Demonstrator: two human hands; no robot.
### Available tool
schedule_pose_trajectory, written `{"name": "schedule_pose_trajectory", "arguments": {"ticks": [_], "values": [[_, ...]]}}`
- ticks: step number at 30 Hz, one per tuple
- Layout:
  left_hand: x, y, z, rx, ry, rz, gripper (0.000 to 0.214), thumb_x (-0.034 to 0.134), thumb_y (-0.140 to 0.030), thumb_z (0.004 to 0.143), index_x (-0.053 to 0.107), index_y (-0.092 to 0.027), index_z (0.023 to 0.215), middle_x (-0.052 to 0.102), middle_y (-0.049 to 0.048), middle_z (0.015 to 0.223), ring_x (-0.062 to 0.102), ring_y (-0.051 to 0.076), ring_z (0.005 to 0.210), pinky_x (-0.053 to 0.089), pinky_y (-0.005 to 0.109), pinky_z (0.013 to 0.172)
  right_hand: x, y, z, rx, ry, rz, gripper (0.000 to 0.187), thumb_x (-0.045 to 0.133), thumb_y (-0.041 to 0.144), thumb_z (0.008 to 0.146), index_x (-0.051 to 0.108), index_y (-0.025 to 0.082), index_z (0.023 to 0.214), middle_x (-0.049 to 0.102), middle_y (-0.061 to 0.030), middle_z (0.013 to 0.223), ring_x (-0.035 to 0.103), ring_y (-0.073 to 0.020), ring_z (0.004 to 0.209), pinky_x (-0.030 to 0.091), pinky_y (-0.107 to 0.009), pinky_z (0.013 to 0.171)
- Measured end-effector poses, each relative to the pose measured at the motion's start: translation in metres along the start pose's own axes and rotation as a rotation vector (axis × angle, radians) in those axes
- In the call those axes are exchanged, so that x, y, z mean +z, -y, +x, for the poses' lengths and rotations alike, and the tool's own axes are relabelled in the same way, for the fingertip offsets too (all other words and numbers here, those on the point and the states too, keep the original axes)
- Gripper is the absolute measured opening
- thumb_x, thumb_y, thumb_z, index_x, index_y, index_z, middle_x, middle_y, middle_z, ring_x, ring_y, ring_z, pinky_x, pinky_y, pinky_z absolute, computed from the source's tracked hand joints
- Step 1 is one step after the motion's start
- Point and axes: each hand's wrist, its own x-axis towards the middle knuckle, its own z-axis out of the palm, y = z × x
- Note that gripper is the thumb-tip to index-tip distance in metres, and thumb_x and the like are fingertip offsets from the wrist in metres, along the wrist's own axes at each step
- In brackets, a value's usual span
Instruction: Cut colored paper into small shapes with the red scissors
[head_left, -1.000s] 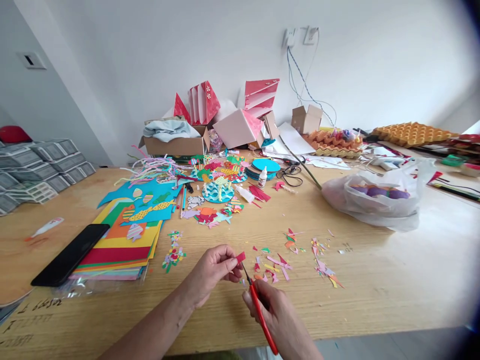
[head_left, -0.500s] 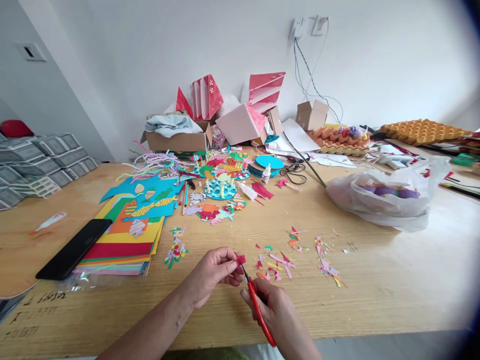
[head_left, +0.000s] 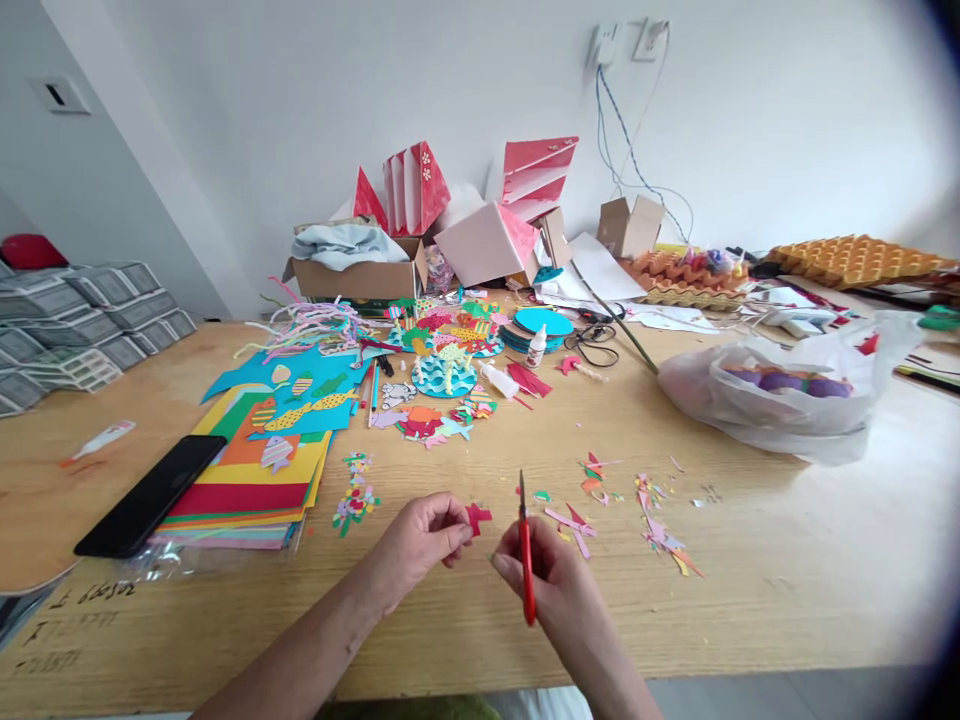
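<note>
My left hand (head_left: 431, 540) pinches a small dark-pink paper cutout (head_left: 478, 518) with a jagged outline between thumb and fingers. In my right hand (head_left: 551, 568) is a pair of red-handled scissors (head_left: 527, 570), its closed-looking blades pointing up and away from me. A gap separates the blades from the cutout. Paper scraps (head_left: 574, 525) in pink, red and green lie just beyond my right hand. To the left of my left hand sits a little pile of tiny coloured paper bits (head_left: 356, 507).
Coloured paper sheets (head_left: 225, 497) and a black phone (head_left: 150, 495) lie left. Paper fish cutouts (head_left: 424, 425), a glue bottle (head_left: 537, 347) and blue discs (head_left: 544, 320) are farther back. A plastic bag (head_left: 765, 425) stands right; cardboard boxes (head_left: 356, 280) line the wall.
The scissors have come away from the pink paper and swung more upright as my right hand moved slightly right. More of the cutout now shows in my left hand, which stayed nearly in place.
</note>
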Motion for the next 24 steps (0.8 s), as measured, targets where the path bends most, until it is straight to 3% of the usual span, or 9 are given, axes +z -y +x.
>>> {"name": "schedule_pose_trajectory", "arguments": {"ticks": [4,9,13,16,19,24], "values": [[0.01,0.003,0.009,0.061,0.093,0.043,0.02,0.061,-0.032,0.064,0.049,-0.015,0.064,0.045,-0.005,0.054,0.041,0.006,0.047,0.033,0.019,0.046,-0.006,0.015,0.008,-0.053,-0.03,0.156,0.015,0.061,0.024,0.063,0.049,0.018,0.07,0.053,0.002,0.065,0.049,-0.0121,0.058,0.038,-0.023,0.054],[0.022,-0.002,0.016,0.09,0.159,0.083,0.02,0.059,-0.032,0.066,0.049,-0.015,0.064,0.045,-0.0046,0.055,0.04,0.006,0.047,0.032,0.019,0.046,-0.013,0.017,0.006,-0.064,-0.083,0.21,0.012,0.057,0.019,0.065,0.045,0.019,0.064,0.045,0.006,0.056,0.042,-0.009,0.05,0.034,-0.021,0.047],[0.034,-0.007,0.016,0.09,0.132,0.069,0.025,0.051,-0.038,0.074,0.051,-0.014,0.069,0.049,-0.0011,0.061,0.046,0.009,0.053,0.038,0.021,0.051,-0.019,0.013,0.002,-0.062,-0.172,0.265,0.014,0.057,0.025,0.066,0.045,0.019,0.066,0.046,0.0048,0.059,0.044,-0.0098,0.053,0.037,-0.022,0.05],[0.046,-0.006,0.019,0.126,0.138,0.022,0.023,0.055,-0.038,0.071,0.05,-0.015,0.072,0.05,-0.0017,0.061,0.046,0.008,0.053,0.038,0.02,0.05,-0.02,0.013,0.001,-0.056,-0.226,0.291,0.016,0.056,0.028,0.068,0.043,0.02,0.068,0.044,0.0054,0.059,0.042,-0.0094,0.052,0.034,-0.021,0.047],[0.056,-0.007,0.022,0.136,0.066,0.006,0.022,0.059,-0.034,0.067,0.048,-0.016,0.065,0.047,-0.0042,0.055,0.044,0.007,0.048,0.036,0.019,0.047,-0.021,0.014,-0.002,-0.055,-0.237,0.298,0.018,0.055,0.031,0.07,0.04,0.02,0.068,0.043,0.0056,0.059,0.041,-0.0096,0.051,0.034,-0.021,0.047],[0.06,-0.023,0.02,0.06,0.028,-0.054,0.021,0.062,-0.033,0.065,0.05,-0.015,0.061,0.05,-0.0032,0.053,0.046,0.008,0.05,0.038,0.02,0.05,-0.025,0.006,-0.016,-0.106,-0.2,0.108,0.022,0.046,0.037,0.077,0.04,0.02,0.065,0.039,0.005,0.058,0.038,-0.01,0.053,0.032,-0.021,0.049]]}}
